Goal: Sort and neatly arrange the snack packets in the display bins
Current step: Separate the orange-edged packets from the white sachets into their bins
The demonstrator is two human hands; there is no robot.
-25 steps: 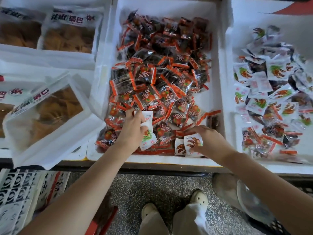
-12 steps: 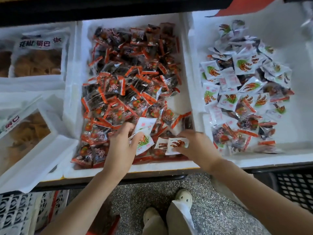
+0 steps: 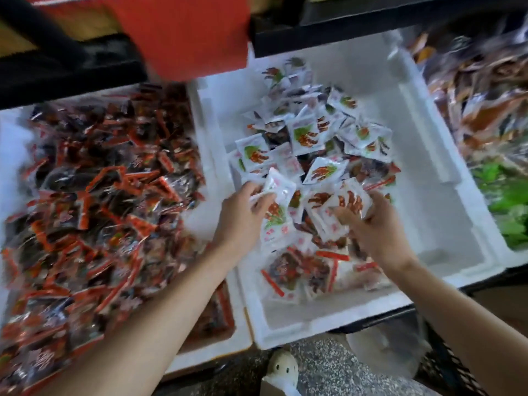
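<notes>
My left hand (image 3: 241, 221) holds white snack packets (image 3: 275, 207) over the left part of the middle white foam bin (image 3: 445, 212). My right hand (image 3: 371, 224) grips a few more white packets (image 3: 347, 207) above the same bin. That bin holds a heap of white packets (image 3: 307, 135) printed with red and green, and some dark red-edged packets (image 3: 297, 270) lie at its near end. The foam bin on the left (image 3: 205, 342) is piled with dark red-edged packets (image 3: 94, 201).
A further bin on the right holds orange packets (image 3: 485, 90) and green ones (image 3: 508, 207). A red sheet (image 3: 185, 32) and a dark shelf edge (image 3: 343, 32) hang above the bins. Speckled floor and my shoe (image 3: 281, 370) show below, with a black crate (image 3: 445, 364) at lower right.
Both hands have carried their white packets from the near end of the dark-packet bin rightwards to over the white-packet bin. The view has swung right and blurred.
</notes>
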